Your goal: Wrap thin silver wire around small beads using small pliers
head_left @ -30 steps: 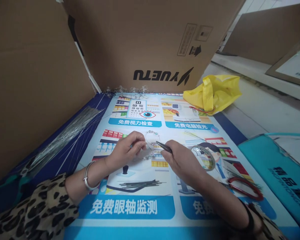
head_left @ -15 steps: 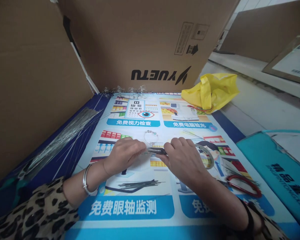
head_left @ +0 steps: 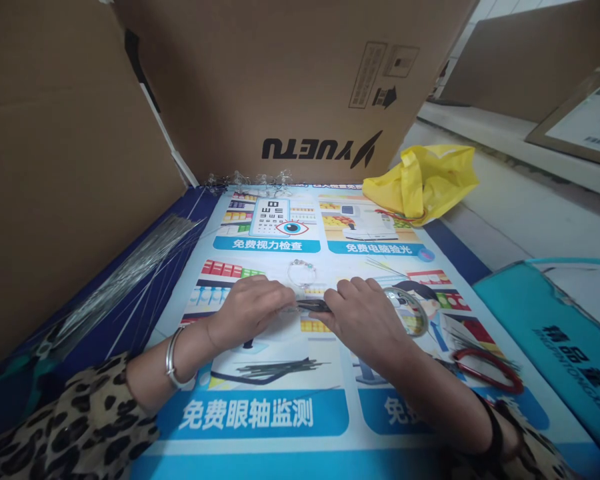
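My right hand [head_left: 363, 317] is closed round a pair of dark pliers [head_left: 314, 305], whose jaws point left. My left hand [head_left: 255, 308] is pinched at the tips of the jaws. What its fingers hold is too small to make out, though it looks thin and pale. Just beyond the pliers, a beaded wire ring [head_left: 301, 273] lies on the printed poster [head_left: 260, 460]. Nearer to me rests a bundle of short dark green wires [head_left: 277, 368]. A round coil [head_left: 416, 312] lies behind my right hand, partly covered by it.
Long silvery wires [head_left: 135, 273] and teal-handled scissors [head_left: 35, 363] lie at the left. Red-handled scissors [head_left: 490, 370] are by my right forearm. Cardboard [head_left: 260, 80] walls the back. A yellow bag [head_left: 425, 183] and a teal bag [head_left: 545, 333] lie right; small wire pieces [head_left: 253, 183] sit behind.
The pliers have turned slightly between my hands, and their jaws lie a little flatter. My right hand has shifted slightly left. Everything else stays in place.
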Available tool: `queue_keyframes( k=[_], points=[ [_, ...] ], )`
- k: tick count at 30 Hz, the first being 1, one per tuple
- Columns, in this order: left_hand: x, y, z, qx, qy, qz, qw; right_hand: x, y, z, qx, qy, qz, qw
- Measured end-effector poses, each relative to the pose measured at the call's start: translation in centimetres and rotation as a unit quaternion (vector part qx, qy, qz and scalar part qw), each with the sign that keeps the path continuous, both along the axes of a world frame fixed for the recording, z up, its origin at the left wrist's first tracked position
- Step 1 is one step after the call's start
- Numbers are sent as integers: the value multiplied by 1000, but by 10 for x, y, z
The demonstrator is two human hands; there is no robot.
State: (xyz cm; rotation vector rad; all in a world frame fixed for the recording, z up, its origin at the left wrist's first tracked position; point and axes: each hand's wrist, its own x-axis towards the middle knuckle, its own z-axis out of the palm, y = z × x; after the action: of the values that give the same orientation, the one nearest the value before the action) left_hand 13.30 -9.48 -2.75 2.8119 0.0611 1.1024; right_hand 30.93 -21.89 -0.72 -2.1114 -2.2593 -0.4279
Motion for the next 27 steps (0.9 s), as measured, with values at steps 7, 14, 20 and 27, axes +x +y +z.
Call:
queue_keyframes(
  k=[7, 14, 20, 27],
  points=[
    [-1, 0, 3, -23, 9, -9, 1000, 3, 1, -5, -34, 50, 7, 998],
    [-1, -2, 5, -62, 18, -4, 998, 3, 1, -4, -67, 114, 19, 991],
    [1, -5, 5, -283, 57, 49, 956, 1, 2, -9, -70, 130, -18, 989],
    [9, -7, 8, -551, 84, 24, 830, -3, 3, -14, -65, 124, -63, 988]
  ],
)
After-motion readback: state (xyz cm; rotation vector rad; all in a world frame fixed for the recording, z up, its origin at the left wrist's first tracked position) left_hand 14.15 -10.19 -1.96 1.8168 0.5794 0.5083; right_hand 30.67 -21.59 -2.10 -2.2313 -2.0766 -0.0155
